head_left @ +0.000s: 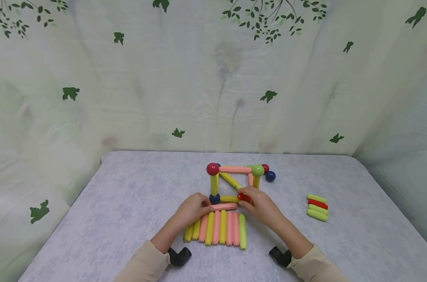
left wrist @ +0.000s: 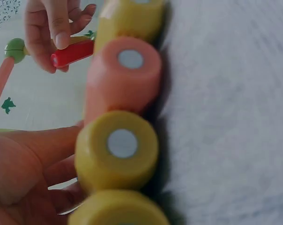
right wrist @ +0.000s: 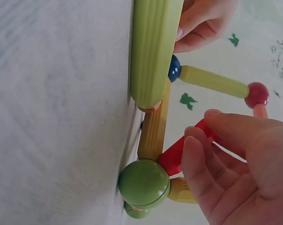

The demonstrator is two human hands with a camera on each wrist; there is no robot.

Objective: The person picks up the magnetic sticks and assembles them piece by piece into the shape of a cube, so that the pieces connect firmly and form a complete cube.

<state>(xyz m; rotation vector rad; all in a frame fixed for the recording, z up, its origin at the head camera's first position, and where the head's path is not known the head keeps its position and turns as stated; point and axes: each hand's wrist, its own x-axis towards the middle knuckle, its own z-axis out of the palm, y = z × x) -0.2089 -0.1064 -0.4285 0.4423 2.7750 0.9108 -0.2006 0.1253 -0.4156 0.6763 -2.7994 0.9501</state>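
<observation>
My right hand (head_left: 257, 203) pinches a red magnetic rod (right wrist: 176, 152) between thumb and fingers. In the right wrist view its lower end meets or overlaps a green ball (right wrist: 144, 183); contact is unclear. My left hand (head_left: 192, 209) pinches the left end of a pink magnetic rod (head_left: 224, 206), which lies crosswise in front of the frame. That frame joins rods and balls: a red ball (head_left: 213, 169) at upper left, a blue ball (head_left: 215, 199) below it, a light green ball (head_left: 257, 170) at upper right and a slanting yellow rod (head_left: 230, 180). My right hand covers its lower right corner.
A row of yellow, pink and green rods (head_left: 216, 229) lies side by side near my wrists. Off to the right sits a small group of green and red rods (head_left: 317, 207). A loose-looking dark blue ball (head_left: 270, 176) is beside the frame. Behind the table (head_left: 146, 176) hangs a leaf-patterned curtain (head_left: 199, 78).
</observation>
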